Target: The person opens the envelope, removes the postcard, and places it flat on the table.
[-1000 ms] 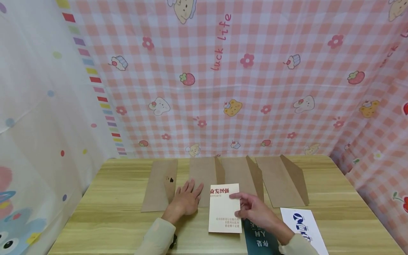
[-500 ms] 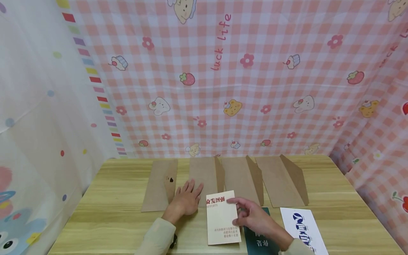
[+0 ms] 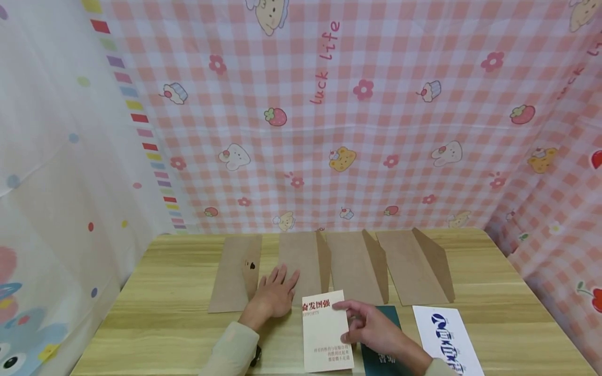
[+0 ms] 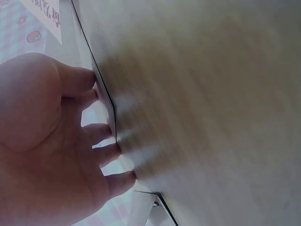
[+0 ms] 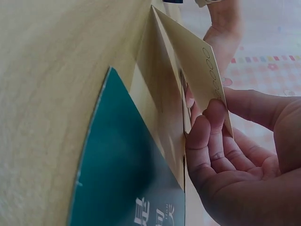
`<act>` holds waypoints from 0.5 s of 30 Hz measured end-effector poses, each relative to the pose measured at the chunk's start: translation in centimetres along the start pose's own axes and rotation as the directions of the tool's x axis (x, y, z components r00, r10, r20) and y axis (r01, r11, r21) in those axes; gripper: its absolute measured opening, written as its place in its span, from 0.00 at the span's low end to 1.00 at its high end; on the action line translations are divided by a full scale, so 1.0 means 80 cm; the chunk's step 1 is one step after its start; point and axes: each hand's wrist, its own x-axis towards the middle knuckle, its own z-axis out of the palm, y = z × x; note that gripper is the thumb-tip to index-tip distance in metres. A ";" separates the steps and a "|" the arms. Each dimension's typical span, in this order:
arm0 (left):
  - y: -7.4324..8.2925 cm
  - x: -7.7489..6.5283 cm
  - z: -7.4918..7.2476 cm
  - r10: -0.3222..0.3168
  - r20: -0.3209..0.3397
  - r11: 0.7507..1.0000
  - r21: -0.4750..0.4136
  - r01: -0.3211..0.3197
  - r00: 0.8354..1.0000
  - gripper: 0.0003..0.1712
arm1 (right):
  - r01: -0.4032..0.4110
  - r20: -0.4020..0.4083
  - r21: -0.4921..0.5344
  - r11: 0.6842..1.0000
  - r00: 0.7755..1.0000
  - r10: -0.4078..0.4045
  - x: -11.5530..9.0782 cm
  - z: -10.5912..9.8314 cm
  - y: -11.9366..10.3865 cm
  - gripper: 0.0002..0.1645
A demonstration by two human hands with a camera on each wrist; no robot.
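My right hand point(image 3: 373, 326) pinches a cream postcard point(image 3: 327, 334) with red characters by its right edge. In the right wrist view, the thumb is on one face of the postcard point(image 5: 190, 59) and the fingers behind it; its far corner reaches down to the tabletop. My left hand point(image 3: 275, 295) lies palm down with fingers spread, on the left edge of a brown kraft envelope point(image 3: 301, 256). From the left wrist view, the fingertips point(image 4: 123, 181) touch down along the envelope's edge.
Two more kraft envelopes with raised flaps point(image 3: 352, 261) point(image 3: 409, 261) lie to the right. Another envelope point(image 3: 230, 271), flap folded over, is at the left. A dark green card point(image 3: 376, 360) lies partly under my right hand. Beside it is a white card point(image 3: 447, 337) with blue print.
My right hand has drawn the postcard toward the near edge of the table and slightly left, off the envelopes. More of the green card shows. My left hand has stayed in place.
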 end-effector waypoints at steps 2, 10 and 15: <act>0.000 0.000 0.000 -0.001 0.000 1.000 0.001 0.001 1.000 0.30 | 0.004 0.007 0.006 1.000 1.000 -0.004 0.000 0.001 0.001 0.35; 0.000 -0.001 0.000 0.002 -0.004 1.000 -0.002 -0.002 1.000 0.30 | 0.005 0.003 -0.038 0.999 1.000 -0.005 0.002 0.004 0.002 0.33; -0.001 0.000 0.001 0.005 -0.005 1.000 -0.004 -0.005 1.000 0.30 | -0.002 -0.011 -0.096 0.995 1.000 0.001 0.003 0.007 0.002 0.32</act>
